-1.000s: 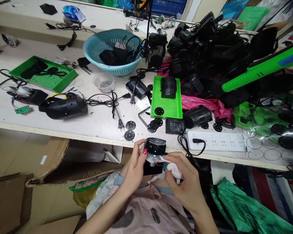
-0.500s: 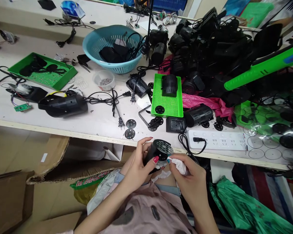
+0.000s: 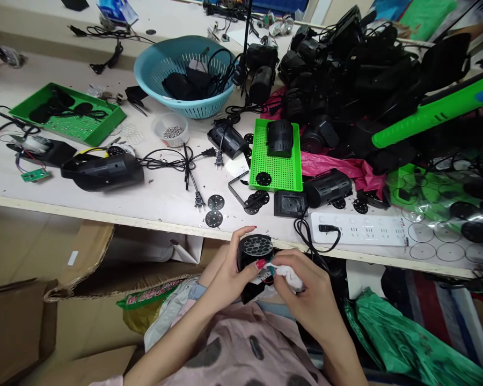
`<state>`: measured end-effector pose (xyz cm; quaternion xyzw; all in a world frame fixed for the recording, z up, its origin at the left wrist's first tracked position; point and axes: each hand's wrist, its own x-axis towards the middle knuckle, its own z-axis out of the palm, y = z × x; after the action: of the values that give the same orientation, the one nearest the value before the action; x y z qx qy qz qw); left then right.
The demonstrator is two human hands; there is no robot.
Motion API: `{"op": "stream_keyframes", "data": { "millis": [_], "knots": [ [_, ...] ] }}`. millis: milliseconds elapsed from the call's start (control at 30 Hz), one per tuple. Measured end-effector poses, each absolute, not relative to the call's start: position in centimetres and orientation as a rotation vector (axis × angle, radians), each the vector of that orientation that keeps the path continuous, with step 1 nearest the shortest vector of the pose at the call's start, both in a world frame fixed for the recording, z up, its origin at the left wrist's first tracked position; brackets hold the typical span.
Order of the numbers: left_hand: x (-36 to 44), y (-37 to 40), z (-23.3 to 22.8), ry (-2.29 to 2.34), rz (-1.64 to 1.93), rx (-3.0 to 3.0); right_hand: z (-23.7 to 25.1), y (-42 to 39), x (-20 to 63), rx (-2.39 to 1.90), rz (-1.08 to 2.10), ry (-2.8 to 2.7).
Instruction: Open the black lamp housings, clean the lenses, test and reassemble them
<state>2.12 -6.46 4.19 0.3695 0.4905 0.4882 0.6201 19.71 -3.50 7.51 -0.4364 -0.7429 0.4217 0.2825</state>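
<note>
My left hand [image 3: 234, 271] is wrapped round a black lamp housing [image 3: 257, 245] over my lap, just in front of the table edge. A round face with a honeycomb of lens cells tops the housing, and a paler, open-looking part shows lower on it. The red-nailed thumb presses near the lens rim. My right hand [image 3: 306, 287] pinches a crumpled white cloth or tissue [image 3: 288, 275], its fingertips close against the housing's side. Whether the cloth touches the housing is hard to tell behind the fingers.
Across the table lie a green tray [image 3: 258, 167], black lamp housings [image 3: 330, 188], a white power strip [image 3: 360, 229], a tub of screws [image 3: 170, 129] and a blue basket [image 3: 145, 69]. Black lamps [image 3: 362, 80] are heaped at the back right. An open cardboard box [image 3: 84, 257] stands below left.
The housing has turned in my left hand, so its lens face points more upward. My right hand has moved slightly left and down with the cloth.
</note>
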Motion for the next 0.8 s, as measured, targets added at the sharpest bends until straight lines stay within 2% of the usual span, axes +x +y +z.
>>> {"op": "stream_keyframes", "data": {
  "millis": [267,500,800],
  "knots": [
    [2.3,-6.5,3.2,1.139,1.112,0.797,7.6,-2.8,21.0,-1.113,1.31,-2.231],
    [2.3,-6.5,3.0,1.126,1.116,0.708,7.2,-2.3,20.7,-1.092,1.544,-2.022],
    [2.7,-6.2,3.0,1.078,1.111,0.608,6.2,-2.2,20.5,-1.074,1.148,-2.155]
  ]
}}
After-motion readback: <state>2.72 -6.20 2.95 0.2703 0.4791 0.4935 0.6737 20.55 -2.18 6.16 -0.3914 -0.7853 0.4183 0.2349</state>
